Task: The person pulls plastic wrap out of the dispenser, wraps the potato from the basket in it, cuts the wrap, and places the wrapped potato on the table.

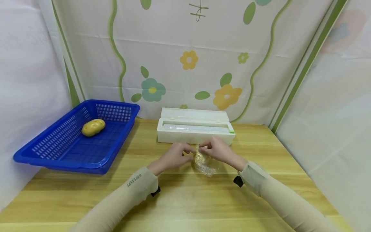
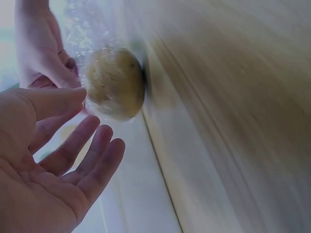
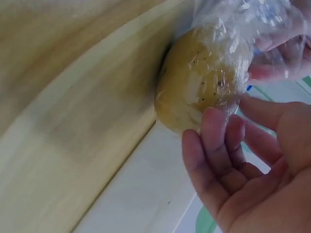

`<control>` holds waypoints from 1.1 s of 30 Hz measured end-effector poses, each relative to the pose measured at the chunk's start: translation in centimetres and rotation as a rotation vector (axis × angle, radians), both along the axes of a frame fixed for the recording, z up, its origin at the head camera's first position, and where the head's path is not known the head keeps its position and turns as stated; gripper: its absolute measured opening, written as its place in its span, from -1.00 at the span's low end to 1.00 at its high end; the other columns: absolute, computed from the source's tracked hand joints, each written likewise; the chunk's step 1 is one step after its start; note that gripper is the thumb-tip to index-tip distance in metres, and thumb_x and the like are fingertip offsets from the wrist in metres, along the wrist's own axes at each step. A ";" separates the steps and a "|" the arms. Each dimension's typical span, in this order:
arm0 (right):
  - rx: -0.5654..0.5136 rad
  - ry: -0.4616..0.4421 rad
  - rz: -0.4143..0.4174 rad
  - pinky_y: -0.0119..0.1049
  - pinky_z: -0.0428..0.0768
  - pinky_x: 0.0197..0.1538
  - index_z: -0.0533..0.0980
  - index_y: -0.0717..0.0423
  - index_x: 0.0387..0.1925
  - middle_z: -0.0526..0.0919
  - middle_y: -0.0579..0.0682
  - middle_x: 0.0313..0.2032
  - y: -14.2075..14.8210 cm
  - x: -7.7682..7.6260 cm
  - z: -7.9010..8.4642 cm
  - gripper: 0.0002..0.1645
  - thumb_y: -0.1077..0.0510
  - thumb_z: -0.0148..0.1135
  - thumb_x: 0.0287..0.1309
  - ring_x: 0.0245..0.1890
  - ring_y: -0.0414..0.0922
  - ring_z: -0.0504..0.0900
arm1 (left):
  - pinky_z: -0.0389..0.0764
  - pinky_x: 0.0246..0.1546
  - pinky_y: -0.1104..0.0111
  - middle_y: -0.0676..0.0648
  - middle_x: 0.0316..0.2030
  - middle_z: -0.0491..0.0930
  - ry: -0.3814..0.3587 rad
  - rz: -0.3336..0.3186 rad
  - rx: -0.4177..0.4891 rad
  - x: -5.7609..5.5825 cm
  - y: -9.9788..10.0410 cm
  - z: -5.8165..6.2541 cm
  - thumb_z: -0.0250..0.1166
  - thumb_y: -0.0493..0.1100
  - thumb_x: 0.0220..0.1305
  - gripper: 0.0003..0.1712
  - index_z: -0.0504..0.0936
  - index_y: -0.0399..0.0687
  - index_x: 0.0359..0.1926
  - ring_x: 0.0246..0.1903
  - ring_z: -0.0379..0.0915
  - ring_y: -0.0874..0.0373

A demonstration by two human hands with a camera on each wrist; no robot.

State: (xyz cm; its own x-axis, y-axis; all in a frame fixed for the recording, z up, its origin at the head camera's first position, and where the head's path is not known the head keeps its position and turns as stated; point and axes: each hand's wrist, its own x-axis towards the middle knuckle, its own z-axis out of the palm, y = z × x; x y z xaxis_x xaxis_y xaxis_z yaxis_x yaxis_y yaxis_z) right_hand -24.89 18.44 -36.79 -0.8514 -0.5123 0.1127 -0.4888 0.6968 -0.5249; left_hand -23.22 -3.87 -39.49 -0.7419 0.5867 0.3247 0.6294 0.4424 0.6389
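Note:
A potato [image 3: 194, 80] wrapped in clear plastic wrap [image 1: 206, 169] lies on the wooden table, with loose film bunched at its ends. My right hand [image 1: 217, 149] pinches the film at the top of the potato between thumb and index finger, and its other fingertips rest along the potato's side in the right wrist view. From the other side my left hand [image 1: 175, 156] reaches in, fingers loosely bent and spread. Its thumb [image 2: 65, 101] and index fingertip come right up to the film.
Just behind the hands stands a white cling-film box [image 1: 194, 138], lid raised, a roll inside. At left, a blue plastic basket [image 1: 120, 153] holds an unwrapped potato [image 1: 93, 127]. Flowered cloth [image 1: 171, 48] walls surround the wooden table [image 1: 185, 203].

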 end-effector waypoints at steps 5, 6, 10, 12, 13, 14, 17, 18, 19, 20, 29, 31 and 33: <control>-0.118 -0.004 0.014 -0.34 0.39 -0.68 0.60 0.29 0.07 0.57 -0.03 -0.68 1.0 0.3 -0.3 -0.59 0.09 0.28 0.32 -0.73 -0.14 0.46 | 0.57 -0.09 0.22 0.03 0.00 0.65 -0.020 0.028 -0.040 0.4 0.3 -0.1 0.33 -0.24 0.31 -0.72 0.71 -0.09 0.04 -0.05 0.56 0.00; -0.140 -0.007 0.013 -0.31 0.45 -0.64 0.58 0.31 0.08 0.61 -0.01 -0.62 1.3 0.4 -0.3 -0.58 0.11 0.28 0.32 -0.68 -0.11 0.50 | 0.57 -0.08 0.24 0.03 0.01 0.64 -0.019 0.031 -0.056 0.5 0.4 -0.1 0.32 -0.23 0.32 -0.71 0.71 -0.08 0.05 -0.05 0.56 0.03; -0.224 -0.038 0.019 -0.09 0.64 -0.44 0.55 0.37 0.08 0.67 0.01 -0.42 2.1 1.1 0.0 -0.59 0.19 0.28 0.30 -0.45 0.03 0.63 | 0.55 -0.01 0.26 -0.01 0.03 0.63 -0.003 0.031 -0.100 0.9 0.8 -0.3 0.32 -0.20 0.33 -0.72 0.71 -0.09 0.04 0.00 0.55 0.08; -0.244 -0.051 0.033 -0.04 0.65 -0.38 0.55 0.38 0.06 0.67 0.03 -0.37 2.5 1.5 0.1 -0.62 0.22 0.29 0.29 -0.38 0.03 0.64 | 0.55 0.00 0.27 -0.01 0.03 0.63 0.009 0.042 -0.117 1.3 0.9 -0.2 0.32 -0.20 0.33 -0.72 0.71 -0.09 0.05 0.01 0.54 0.11; -0.244 -0.053 0.039 -0.04 0.66 -0.36 0.56 0.36 0.04 0.67 0.02 -0.34 2.7 1.7 0.1 -0.64 0.23 0.29 0.28 -0.35 0.03 0.65 | 0.55 0.00 0.27 -0.01 0.04 0.63 0.018 0.047 -0.123 1.4 1.0 -0.1 0.33 -0.20 0.32 -0.71 0.71 -0.08 0.05 0.01 0.54 0.12; -0.236 -0.046 0.042 -0.08 0.66 -0.34 0.58 0.34 0.02 0.67 0.02 -0.32 2.9 1.9 0.1 -0.67 0.23 0.30 0.28 -0.32 0.01 0.65 | 0.54 0.01 0.27 -0.01 0.03 0.63 0.028 0.048 -0.122 1.5 1.0 0.0 0.34 -0.20 0.31 -0.71 0.70 -0.09 0.05 0.02 0.54 0.12; -0.195 0.013 0.044 -0.22 0.65 -0.31 0.61 0.27 -0.04 0.68 0.01 -0.24 3.6 2.3 0.1 -0.72 0.26 0.34 0.23 -0.24 -0.03 0.64 | 0.54 0.02 0.26 -0.02 0.04 0.63 0.057 0.045 -0.122 1.9 1.2 0.3 0.37 -0.21 0.28 -0.68 0.69 -0.09 0.05 0.02 0.54 0.11; -0.181 0.035 0.042 -0.26 0.65 -0.30 0.62 0.25 -0.05 0.67 0.02 -0.20 3.9 2.3 0.0 -0.73 0.27 0.36 0.21 -0.21 -0.04 0.63 | 0.54 0.02 0.25 -0.03 0.04 0.63 0.063 0.039 -0.121 2.0 1.2 0.4 0.37 -0.21 0.28 -0.68 0.69 -0.10 0.06 0.02 0.54 0.11; -0.172 0.052 0.045 -0.28 0.64 -0.28 0.63 0.23 -0.06 0.67 0.03 -0.16 4.1 2.4 0.0 -0.73 0.29 0.37 0.18 -0.18 -0.03 0.63 | 0.54 0.02 0.25 -0.03 0.04 0.63 0.067 0.034 -0.119 2.1 1.3 0.5 0.38 -0.21 0.27 -0.68 0.69 -0.11 0.05 0.02 0.54 0.10; -0.166 0.067 0.052 -0.29 0.64 -0.27 0.63 0.21 -0.05 0.66 0.04 -0.11 4.3 2.5 0.0 -0.71 0.31 0.39 0.15 -0.14 -0.01 0.63 | 0.53 0.03 0.26 -0.03 0.04 0.63 0.067 0.032 -0.115 2.2 1.3 0.6 0.39 -0.22 0.26 -0.68 0.69 -0.11 0.05 0.03 0.54 0.11; -0.101 0.069 0.208 -0.30 0.65 -0.18 0.64 0.15 0.01 0.56 0.12 0.11 5.0 1.8 -0.9 -0.64 0.30 0.40 0.15 0.10 0.08 0.52 | 0.51 0.05 0.31 -0.01 0.01 0.63 0.093 -0.023 -0.105 2.7 1.7 0.9 0.47 -0.25 0.16 -0.65 0.72 -0.10 0.00 0.04 0.51 0.14; -0.090 0.068 0.225 -0.29 0.64 -0.17 0.63 0.14 0.04 0.54 0.12 0.14 5.0 1.8 -1.0 -0.65 0.27 0.37 0.20 0.12 0.08 0.51 | 0.51 0.05 0.32 -0.02 0.01 0.62 0.106 -0.039 -0.103 2.8 1.8 0.8 0.48 -0.26 0.14 -0.65 0.72 -0.11 0.00 0.04 0.51 0.13; -0.088 0.078 0.243 -0.27 0.64 -0.15 0.62 0.16 0.07 0.53 0.13 0.15 4.9 1.8 -1.1 -0.64 0.28 0.33 0.24 0.12 0.08 0.51 | 0.52 0.03 0.32 -0.02 0.00 0.62 0.108 -0.046 -0.096 2.8 1.9 0.8 0.49 -0.27 0.12 -0.64 0.73 -0.12 -0.02 0.03 0.51 0.13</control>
